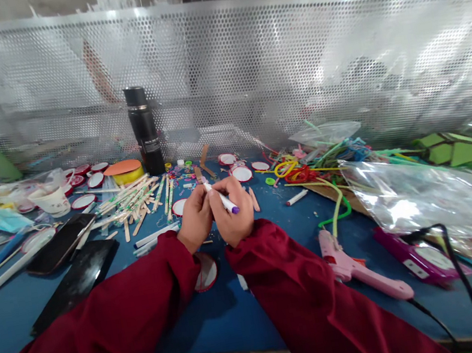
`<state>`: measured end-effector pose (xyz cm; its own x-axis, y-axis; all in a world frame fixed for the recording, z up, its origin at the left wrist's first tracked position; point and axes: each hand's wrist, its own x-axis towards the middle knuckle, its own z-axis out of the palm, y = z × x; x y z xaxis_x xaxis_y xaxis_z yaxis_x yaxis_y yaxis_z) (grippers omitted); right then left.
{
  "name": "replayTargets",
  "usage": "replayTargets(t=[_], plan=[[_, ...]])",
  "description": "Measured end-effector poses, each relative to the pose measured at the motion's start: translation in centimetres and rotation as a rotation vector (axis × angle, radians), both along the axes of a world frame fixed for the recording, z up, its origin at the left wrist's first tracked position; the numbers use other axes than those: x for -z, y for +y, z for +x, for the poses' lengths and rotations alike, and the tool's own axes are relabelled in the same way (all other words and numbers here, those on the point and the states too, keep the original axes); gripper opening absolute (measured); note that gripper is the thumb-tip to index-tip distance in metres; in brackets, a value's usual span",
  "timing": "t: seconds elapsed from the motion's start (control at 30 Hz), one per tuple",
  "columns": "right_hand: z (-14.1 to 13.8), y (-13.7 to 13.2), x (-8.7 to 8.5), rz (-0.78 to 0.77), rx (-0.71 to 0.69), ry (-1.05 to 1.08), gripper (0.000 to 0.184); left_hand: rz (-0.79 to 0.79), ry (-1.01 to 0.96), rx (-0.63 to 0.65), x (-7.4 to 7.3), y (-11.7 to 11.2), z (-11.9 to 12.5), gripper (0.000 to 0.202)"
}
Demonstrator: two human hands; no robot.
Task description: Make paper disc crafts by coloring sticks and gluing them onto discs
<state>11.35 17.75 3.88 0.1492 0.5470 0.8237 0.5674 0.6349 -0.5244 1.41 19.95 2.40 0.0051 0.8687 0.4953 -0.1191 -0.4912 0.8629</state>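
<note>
A white marker with a purple end (228, 204) is gripped in my right hand (237, 219), its purple end pointing back toward me. My left hand (195, 220) is closed close beside it, fingertips meeting those of the right. A flat brown stick (198, 174) shows just beyond the fingertips; whether the left fingers pinch it is hidden. Under my wrists lies a round white disc with a red rim (207, 271). More white markers (155, 237) lie left of my left hand, and short wooden sticks (254, 199) lie right of my right hand.
Craft sticks (131, 201) are heaped left, near a black bottle (146, 131) and two dark phones (61, 244). On the right lie a pink glue gun (362, 273) with its cord, a purple device (423, 256), clear plastic (431, 197) and tangled pipe cleaners. A perforated metal panel (246, 77) stands behind.
</note>
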Motion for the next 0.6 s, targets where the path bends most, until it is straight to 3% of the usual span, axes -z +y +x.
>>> replayTargets(t=[0.3, 0.6], plan=[[0.24, 0.05, -0.16, -0.006, 0.058, -0.031, 0.012, -0.010, -0.014, 0.031, -0.04, -0.03, 0.15, 0.036], [0.15, -0.01, -0.18, -0.022, 0.029, -0.029, 0.011, -0.004, -0.012, 0.021, -0.12, -0.05, 0.06, 0.040]])
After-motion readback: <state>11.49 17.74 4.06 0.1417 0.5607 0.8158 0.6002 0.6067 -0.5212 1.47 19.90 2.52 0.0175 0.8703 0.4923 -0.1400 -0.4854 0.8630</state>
